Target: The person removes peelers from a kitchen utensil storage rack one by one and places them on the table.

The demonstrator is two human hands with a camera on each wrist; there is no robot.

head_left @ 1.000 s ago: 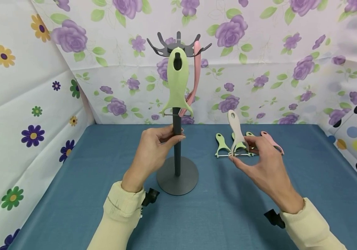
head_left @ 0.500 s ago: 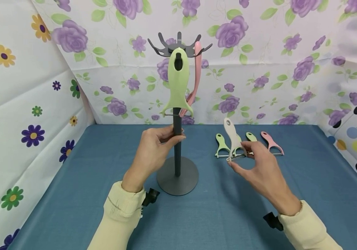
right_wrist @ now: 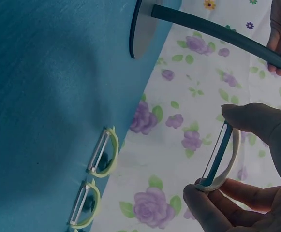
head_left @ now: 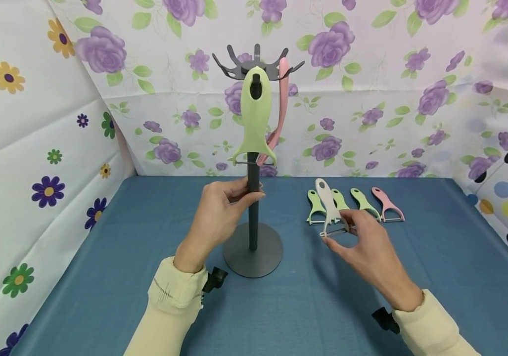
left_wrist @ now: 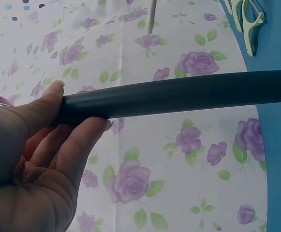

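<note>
Right hand: and here it is, the right hand [head_left: 371, 252], pinching the white peeler [head_left: 326, 199] by the two sides of its blade end, thumb on one, fingers on the other.
White peeler: up off the table, handle leaning upward and a touch left, well apart from the stand.
Just changed: over the last second the right hand has dropped lower in the head view and drifted slightly left, taking the peeler along; more of the row behind comes into sight.
What that means: by my reading, this one is between places, neither lying in the row nor hung on a hook.
Left hand: steady on the same spot, the left hand [head_left: 218, 210] grips the pole [head_left: 253, 225], thumb and fingers around it.
Stand: upright on its round base [head_left: 253, 264], hooks [head_left: 247, 66] fanning out on top.
Hung so far: two, a green peeler [head_left: 255, 118] facing front with its hole over a hook, and a pink peeler [head_left: 283, 96] edge-on just beside it.
Table row: three more green ones and a second pink one [head_left: 383, 199] lie toward the back of the blue table [head_left: 115, 267].
Backdrop: flowered cloth [head_left: 182, 136] behind it all.
</note>
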